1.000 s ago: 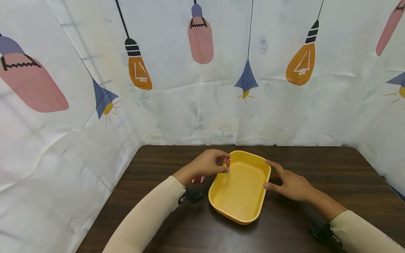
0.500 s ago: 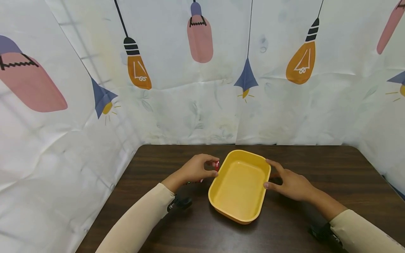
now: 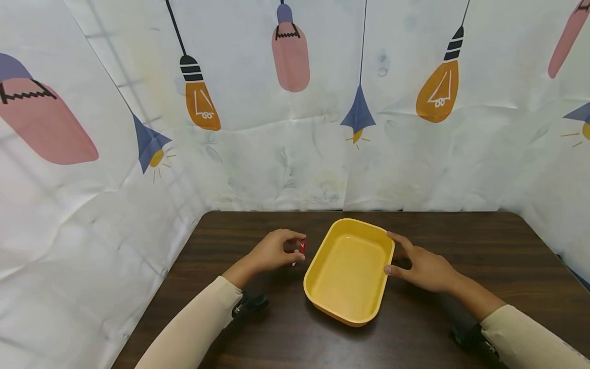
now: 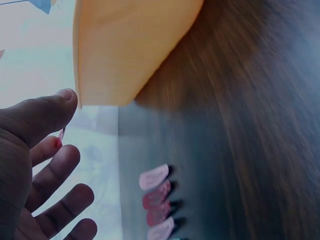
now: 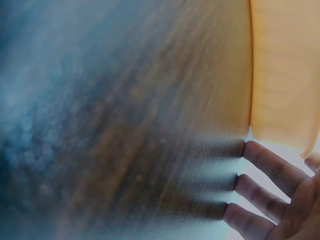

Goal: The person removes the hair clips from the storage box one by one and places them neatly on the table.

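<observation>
My left hand [image 3: 273, 252] is raised left of the yellow tray [image 3: 349, 279], pinching a small red hair clip [image 3: 302, 246] between thumb and index finger. In the left wrist view only a thin edge of that clip [image 4: 61, 136] shows behind the thumb; the other fingers are spread. Below it, a row of several pink and red hair clips [image 4: 158, 195] lies on the table. In the head view the left hand mostly hides this row. My right hand [image 3: 421, 269] touches the tray's right rim with thumb and index finger. Its other fingers [image 5: 270, 165] stand straight against the tabletop.
The dark wooden table [image 3: 475, 246] extends to both sides of the tray. Behind and to the left, a white curtain [image 3: 276, 169] printed with lamps hangs at the table's edge. Dark wrist cameras [image 3: 251, 303] sit under both forearms.
My left hand, with the red clip, has moved left from over the tray's left rim to beside the tray, above the row of clips. The right hand and tray stay put.
</observation>
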The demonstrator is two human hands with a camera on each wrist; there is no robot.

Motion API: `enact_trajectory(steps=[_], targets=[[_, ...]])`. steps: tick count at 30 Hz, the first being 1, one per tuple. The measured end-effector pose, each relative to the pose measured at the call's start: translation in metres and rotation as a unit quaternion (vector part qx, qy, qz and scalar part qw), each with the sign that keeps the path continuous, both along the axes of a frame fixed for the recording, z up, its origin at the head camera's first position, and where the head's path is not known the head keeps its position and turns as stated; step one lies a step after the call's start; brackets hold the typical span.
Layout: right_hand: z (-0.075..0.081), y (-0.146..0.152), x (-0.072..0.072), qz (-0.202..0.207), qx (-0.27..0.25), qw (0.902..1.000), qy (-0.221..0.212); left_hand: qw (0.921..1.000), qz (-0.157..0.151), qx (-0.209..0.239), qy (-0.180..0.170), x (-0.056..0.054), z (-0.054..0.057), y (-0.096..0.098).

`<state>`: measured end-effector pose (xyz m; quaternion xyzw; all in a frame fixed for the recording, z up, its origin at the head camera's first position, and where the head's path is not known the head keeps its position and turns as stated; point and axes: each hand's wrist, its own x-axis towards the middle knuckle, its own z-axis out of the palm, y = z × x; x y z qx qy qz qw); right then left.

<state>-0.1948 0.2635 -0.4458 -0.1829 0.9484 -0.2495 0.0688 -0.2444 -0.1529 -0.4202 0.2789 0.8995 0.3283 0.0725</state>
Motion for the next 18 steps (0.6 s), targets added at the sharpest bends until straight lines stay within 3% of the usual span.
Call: enact_trajectory(steps=[18], targets=[[0.001, -0.001, -0.002, 0.0, 0.006, 1.0, -0.004, 0.9986, 0.037, 0.005, 0.037, 0.005, -0.013, -0.037]])
